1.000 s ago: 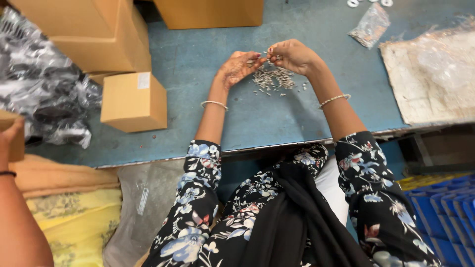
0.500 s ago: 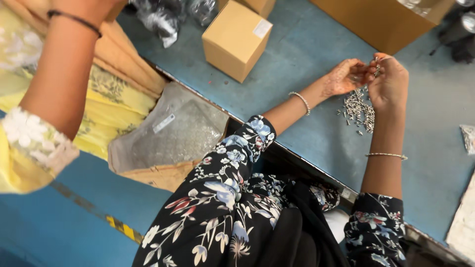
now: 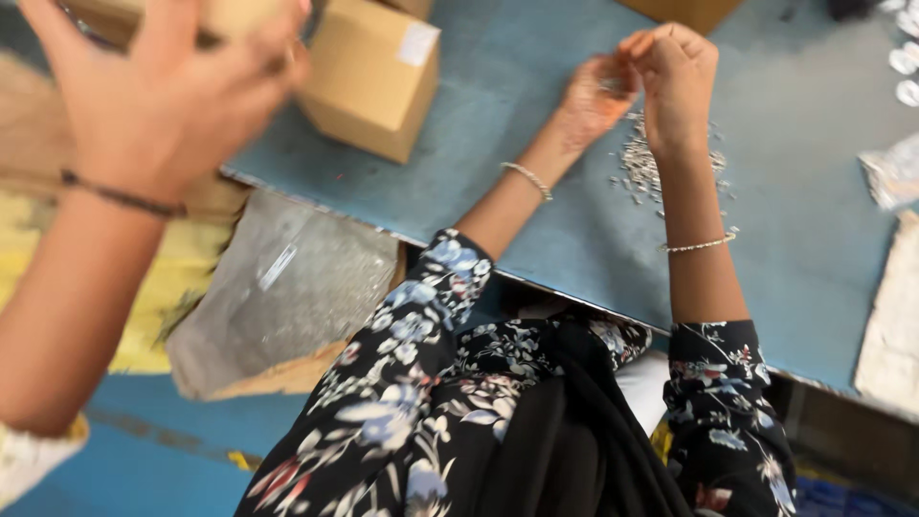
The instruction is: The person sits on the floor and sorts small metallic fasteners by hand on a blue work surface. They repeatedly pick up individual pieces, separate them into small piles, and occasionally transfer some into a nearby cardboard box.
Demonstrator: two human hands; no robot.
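Your left hand (image 3: pixel 593 96) and right hand (image 3: pixel 675 72) meet fingertip to fingertip at upper right, pinched on something tiny, hovering over the pile of small metal pieces (image 3: pixel 661 172) on the blue table (image 3: pixel 517 182), likely keeping refills close.

Both hands raised, fingertips pinched together: left (image 3: pixel 593 96), right (image 3: pixel 675 72).
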